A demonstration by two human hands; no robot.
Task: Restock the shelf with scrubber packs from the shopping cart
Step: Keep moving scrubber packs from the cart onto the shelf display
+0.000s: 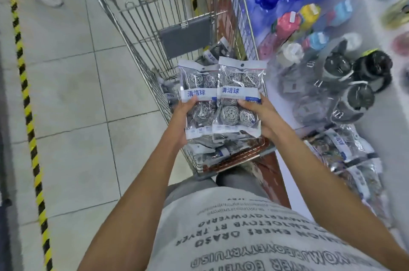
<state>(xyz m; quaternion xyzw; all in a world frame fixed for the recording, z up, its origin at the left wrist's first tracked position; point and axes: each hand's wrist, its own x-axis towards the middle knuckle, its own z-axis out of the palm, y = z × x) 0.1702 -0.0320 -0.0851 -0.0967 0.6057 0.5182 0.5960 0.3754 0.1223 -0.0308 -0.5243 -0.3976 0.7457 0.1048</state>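
Tiled aisle, cart (141, 34) left of shelf (376, 98): left hand (183, 113) and right hand (263, 116) each clasp 1 pack, left pack (197, 85), right pack (239, 85), overlapping above cart.

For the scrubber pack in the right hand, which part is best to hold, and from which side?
Probably the lower half of the right scrubber pack, from its outer right edge, as the right hand does now: thumb on the front, fingers behind. The bag is flat and slippery, and the other pack overlaps its left edge.
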